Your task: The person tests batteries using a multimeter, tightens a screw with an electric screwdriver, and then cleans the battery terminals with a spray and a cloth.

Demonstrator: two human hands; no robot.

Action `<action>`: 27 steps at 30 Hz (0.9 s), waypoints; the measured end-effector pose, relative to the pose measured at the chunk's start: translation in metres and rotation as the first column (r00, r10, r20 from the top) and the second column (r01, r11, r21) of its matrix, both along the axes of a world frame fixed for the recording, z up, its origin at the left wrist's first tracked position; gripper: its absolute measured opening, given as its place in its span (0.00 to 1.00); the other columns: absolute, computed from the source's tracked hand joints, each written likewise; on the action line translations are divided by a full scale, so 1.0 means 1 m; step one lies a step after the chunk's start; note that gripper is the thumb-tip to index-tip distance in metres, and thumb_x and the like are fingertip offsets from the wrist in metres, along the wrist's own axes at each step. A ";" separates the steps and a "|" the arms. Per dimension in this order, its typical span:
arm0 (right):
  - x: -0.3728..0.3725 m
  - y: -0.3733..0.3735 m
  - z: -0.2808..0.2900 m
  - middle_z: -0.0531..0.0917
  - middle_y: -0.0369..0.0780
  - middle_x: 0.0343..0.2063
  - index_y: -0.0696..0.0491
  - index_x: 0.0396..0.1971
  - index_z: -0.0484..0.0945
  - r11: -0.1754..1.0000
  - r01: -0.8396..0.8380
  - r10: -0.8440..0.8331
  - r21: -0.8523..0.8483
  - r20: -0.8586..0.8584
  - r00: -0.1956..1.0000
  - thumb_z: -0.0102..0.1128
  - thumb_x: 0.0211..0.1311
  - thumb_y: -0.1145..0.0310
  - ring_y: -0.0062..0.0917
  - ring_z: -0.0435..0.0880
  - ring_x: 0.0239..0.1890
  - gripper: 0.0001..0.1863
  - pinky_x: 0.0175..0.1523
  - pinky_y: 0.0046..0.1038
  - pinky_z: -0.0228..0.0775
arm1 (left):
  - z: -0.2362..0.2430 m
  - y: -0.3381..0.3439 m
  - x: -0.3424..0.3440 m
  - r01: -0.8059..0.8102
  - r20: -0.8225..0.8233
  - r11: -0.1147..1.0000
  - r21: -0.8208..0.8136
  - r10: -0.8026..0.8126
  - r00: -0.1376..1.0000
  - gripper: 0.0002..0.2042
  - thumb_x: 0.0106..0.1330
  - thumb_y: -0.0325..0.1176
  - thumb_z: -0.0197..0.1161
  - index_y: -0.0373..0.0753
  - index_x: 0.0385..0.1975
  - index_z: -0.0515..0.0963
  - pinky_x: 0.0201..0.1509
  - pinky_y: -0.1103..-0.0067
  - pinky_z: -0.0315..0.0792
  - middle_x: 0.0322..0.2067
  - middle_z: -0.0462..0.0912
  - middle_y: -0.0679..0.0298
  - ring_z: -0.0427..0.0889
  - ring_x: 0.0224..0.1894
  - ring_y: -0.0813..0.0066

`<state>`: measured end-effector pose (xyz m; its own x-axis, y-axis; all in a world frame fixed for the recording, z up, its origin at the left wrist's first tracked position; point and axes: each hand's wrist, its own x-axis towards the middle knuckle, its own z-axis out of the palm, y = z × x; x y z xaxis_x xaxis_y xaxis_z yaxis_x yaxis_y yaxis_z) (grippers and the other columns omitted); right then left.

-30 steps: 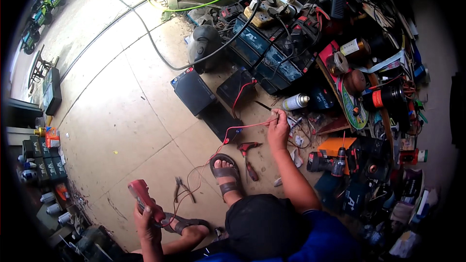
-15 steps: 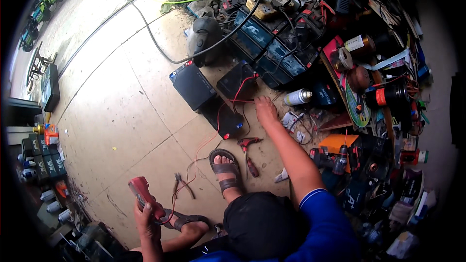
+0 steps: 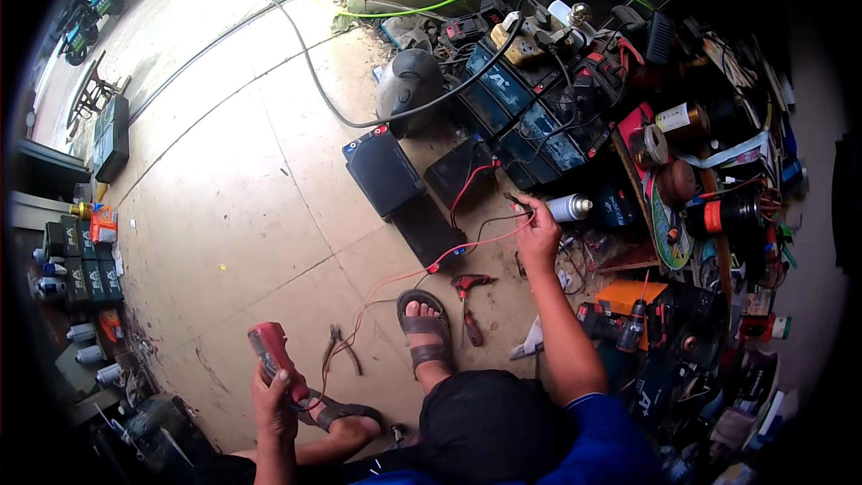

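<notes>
My left hand (image 3: 272,398) is wrapped round a red handheld meter (image 3: 277,355), low on the left. Thin test leads (image 3: 395,278) run from it across the floor to my right hand (image 3: 537,238). That hand pinches the leads, with a dark tip poking out past the fingers towards the batteries. Left of it are a black battery (image 3: 384,175) with red and blue terminals, a second dark battery (image 3: 460,172) and a third one (image 3: 424,232). A red wire (image 3: 469,184) rises from the second battery. Just beyond my right hand lies a spray can (image 3: 568,208).
Pliers (image 3: 339,350), a red-handled tool (image 3: 470,284) and a screwdriver (image 3: 473,330) lie on the floor near my sandalled feet. Larger batteries (image 3: 516,117) with cables and a power strip (image 3: 516,43) stand behind. A cluttered shelf with a drill (image 3: 633,328) fills the right.
My right hand has drawn back to the right and nearer to me, pulling the leads with it away from the batteries. The meter stays in my left hand. The whole view has shifted slightly.
</notes>
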<state>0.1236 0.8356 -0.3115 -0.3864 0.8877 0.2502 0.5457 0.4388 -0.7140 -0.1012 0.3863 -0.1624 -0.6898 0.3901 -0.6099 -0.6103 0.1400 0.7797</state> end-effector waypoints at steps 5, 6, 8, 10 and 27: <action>-0.067 0.034 0.031 0.86 0.41 0.47 0.61 0.53 0.79 0.966 -0.107 -0.030 -0.235 -0.512 0.859 0.61 0.74 0.75 0.18 0.86 0.42 0.12 0.49 0.20 0.82 | 0.001 -0.002 0.000 0.074 0.035 0.997 -0.021 -0.073 0.997 0.35 0.60 0.46 0.74 0.32 0.62 0.69 0.31 0.78 0.76 0.34 0.77 0.65 0.79 0.29 0.76; -0.079 0.039 0.027 0.86 0.41 0.47 0.61 0.53 0.79 0.970 -0.088 -0.030 -0.227 -0.471 0.882 0.61 0.73 0.77 0.19 0.86 0.42 0.12 0.48 0.20 0.82 | 0.003 0.001 0.000 0.078 0.029 0.997 -0.025 -0.077 0.997 0.34 0.60 0.46 0.74 0.32 0.61 0.70 0.32 0.78 0.75 0.34 0.76 0.65 0.79 0.29 0.76; -0.101 0.047 0.004 0.88 0.38 0.40 0.59 0.52 0.81 0.988 -0.090 0.008 -0.128 -0.531 0.847 0.63 0.72 0.76 0.20 0.86 0.38 0.12 0.46 0.23 0.79 | 0.006 0.004 -0.001 0.067 0.020 0.997 -0.031 -0.066 0.998 0.34 0.60 0.46 0.74 0.33 0.60 0.70 0.32 0.78 0.75 0.34 0.76 0.66 0.79 0.29 0.76; -0.104 0.052 -0.012 0.88 0.36 0.37 0.58 0.51 0.81 0.999 -0.039 0.037 -0.001 -0.326 0.944 0.64 0.70 0.75 0.20 0.85 0.37 0.12 0.44 0.24 0.78 | 0.008 0.003 -0.002 0.083 0.029 0.995 -0.050 -0.082 0.996 0.33 0.59 0.47 0.74 0.33 0.58 0.71 0.33 0.78 0.74 0.33 0.76 0.66 0.78 0.29 0.77; -0.070 0.074 -0.048 0.88 0.42 0.45 0.57 0.51 0.79 0.996 0.074 -0.059 0.052 -0.243 0.968 0.63 0.72 0.74 0.27 0.88 0.43 0.11 0.50 0.28 0.80 | -0.013 -0.003 0.000 0.042 0.022 0.998 -0.050 -0.041 0.999 0.34 0.59 0.45 0.75 0.32 0.61 0.70 0.31 0.80 0.71 0.33 0.76 0.67 0.75 0.26 0.79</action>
